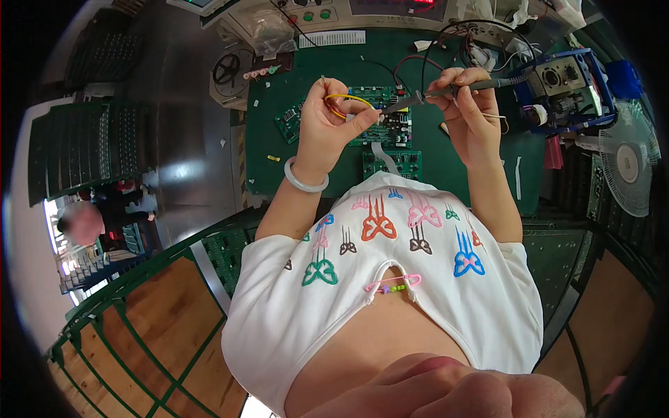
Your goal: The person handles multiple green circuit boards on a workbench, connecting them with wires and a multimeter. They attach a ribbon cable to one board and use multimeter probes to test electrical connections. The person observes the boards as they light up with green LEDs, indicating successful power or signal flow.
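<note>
My left hand [329, 132], with a pale bangle on its wrist, pinches a yellow and red wire loop [354, 97] between thumb and fingers. In my right hand [468, 115] is a grey test probe [404, 104], held like a pen; its tip points left and meets the left fingertips, so I cannot tell what it touches. Below the hands lies a green circuit board [401, 120] full of components. A grey ribbon cable [385, 159] runs from it to a smaller green board [410, 161] nearer me. Another small board [287, 127] sits partly behind my left hand.
A bench instrument [334, 15] with green buttons stands at the back of the green bench [279, 171]. Farther right are a blue-framed device [568, 90] and a fan [627, 164]. Another person [104, 217] is off to the left, beyond the floor aisle [191, 139].
</note>
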`<state>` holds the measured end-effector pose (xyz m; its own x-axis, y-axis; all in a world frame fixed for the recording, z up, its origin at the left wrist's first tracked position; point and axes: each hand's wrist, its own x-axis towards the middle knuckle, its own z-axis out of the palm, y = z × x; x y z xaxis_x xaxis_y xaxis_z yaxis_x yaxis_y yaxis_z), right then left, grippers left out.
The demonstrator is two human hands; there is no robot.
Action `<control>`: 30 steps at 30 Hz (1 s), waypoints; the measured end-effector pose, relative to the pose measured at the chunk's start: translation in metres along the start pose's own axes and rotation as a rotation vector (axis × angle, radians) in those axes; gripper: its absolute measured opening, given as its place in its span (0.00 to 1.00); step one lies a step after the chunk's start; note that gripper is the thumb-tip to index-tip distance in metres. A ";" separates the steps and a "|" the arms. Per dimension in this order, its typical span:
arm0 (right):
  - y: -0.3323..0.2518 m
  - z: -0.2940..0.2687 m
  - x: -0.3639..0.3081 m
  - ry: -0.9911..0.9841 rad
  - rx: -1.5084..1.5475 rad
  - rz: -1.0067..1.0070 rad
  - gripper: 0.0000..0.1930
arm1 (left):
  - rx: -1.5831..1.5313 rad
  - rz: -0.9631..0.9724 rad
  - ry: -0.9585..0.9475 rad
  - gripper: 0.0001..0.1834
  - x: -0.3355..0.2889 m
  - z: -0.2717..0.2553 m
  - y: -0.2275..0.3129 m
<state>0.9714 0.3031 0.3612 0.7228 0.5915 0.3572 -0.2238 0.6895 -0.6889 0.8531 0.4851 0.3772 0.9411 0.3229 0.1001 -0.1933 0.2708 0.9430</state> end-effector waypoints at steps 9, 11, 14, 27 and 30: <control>0.014 0.006 -0.003 0.030 0.019 0.149 0.13 | -0.037 -0.006 0.054 0.23 0.000 0.004 -0.010; 0.015 0.007 -0.003 0.026 0.078 0.217 0.14 | -0.042 -0.015 0.102 0.22 -0.001 0.007 -0.008; 0.013 0.001 -0.004 -0.048 0.097 0.318 0.16 | -0.012 -0.001 0.109 0.21 -0.002 0.004 -0.010; -0.006 0.003 0.002 -0.049 0.152 0.304 0.18 | 0.095 -0.069 0.004 0.15 -0.009 0.000 -0.004; -0.006 0.004 0.002 -0.107 0.141 0.292 0.19 | 0.145 0.000 0.103 0.12 -0.010 0.005 -0.003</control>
<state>0.9716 0.3022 0.3691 0.5442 0.8076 0.2271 -0.5044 0.5312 -0.6807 0.8459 0.4766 0.3753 0.9063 0.4159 0.0747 -0.1445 0.1391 0.9797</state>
